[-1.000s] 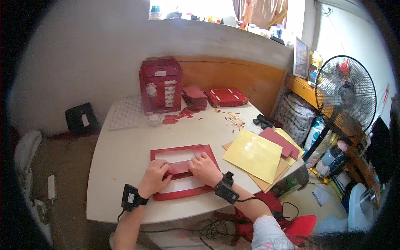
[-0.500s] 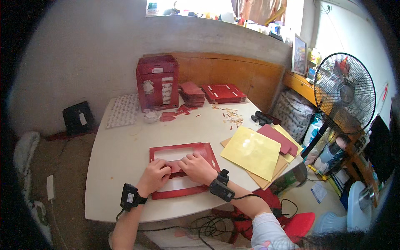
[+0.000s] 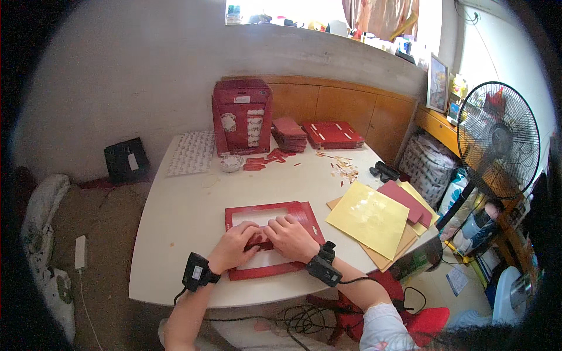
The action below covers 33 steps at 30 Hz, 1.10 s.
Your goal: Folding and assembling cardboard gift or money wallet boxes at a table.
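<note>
A flat red cardboard piece [image 3: 257,272] with window cut-outs lies near the table's front edge. Both hands work over its middle strip. My left hand [image 3: 237,244] has its fingers curled and pressed onto the red card between the openings. Close beside it, my right hand [image 3: 291,238] rests with bent fingers on the same strip, its fingertips almost meeting the left ones. My fingers partly hide the strip. White tabletop shows through the openings. A black band with a small box [image 3: 199,271] sits on my left wrist, and a similar one [image 3: 324,266] on the right.
Yellow and brown sheets [image 3: 369,219] lie at the right. Behind stand a tall red cardboard stack [image 3: 243,117], a pile of red pieces [image 3: 289,136] and flat red boxes [image 3: 332,134]. Paper scraps [image 3: 344,169] and black objects [image 3: 384,171] lie nearby. A fan [image 3: 497,140] stands right.
The view has shifted, so the whole scene sits farther right. My left fingers have shifted slightly on the card strip, with the thumb now lower and extended toward the right hand.
</note>
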Each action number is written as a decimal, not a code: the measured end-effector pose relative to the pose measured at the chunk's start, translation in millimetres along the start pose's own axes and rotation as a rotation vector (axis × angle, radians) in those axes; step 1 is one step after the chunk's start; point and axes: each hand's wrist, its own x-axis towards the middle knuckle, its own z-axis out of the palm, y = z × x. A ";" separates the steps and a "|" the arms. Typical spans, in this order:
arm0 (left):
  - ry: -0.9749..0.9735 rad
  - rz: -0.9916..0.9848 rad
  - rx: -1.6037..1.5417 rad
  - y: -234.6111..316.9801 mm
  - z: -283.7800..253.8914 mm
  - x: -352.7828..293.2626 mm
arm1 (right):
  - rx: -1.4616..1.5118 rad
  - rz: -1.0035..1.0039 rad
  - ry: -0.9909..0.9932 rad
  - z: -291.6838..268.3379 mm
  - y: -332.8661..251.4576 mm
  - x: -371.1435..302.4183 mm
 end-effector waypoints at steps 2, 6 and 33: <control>0.009 -0.006 -0.001 1.2 -0.9 -0.9 | -0.004 -0.016 0.050 -0.3 -1.5 1.1; -0.008 -0.002 0.012 -4.1 1.0 -2.5 | -0.041 -0.122 0.138 2.6 -1.1 1.3; 0.099 -0.009 0.086 -31.5 2.5 -6.5 | 0.163 0.338 -0.276 112.4 145.8 163.3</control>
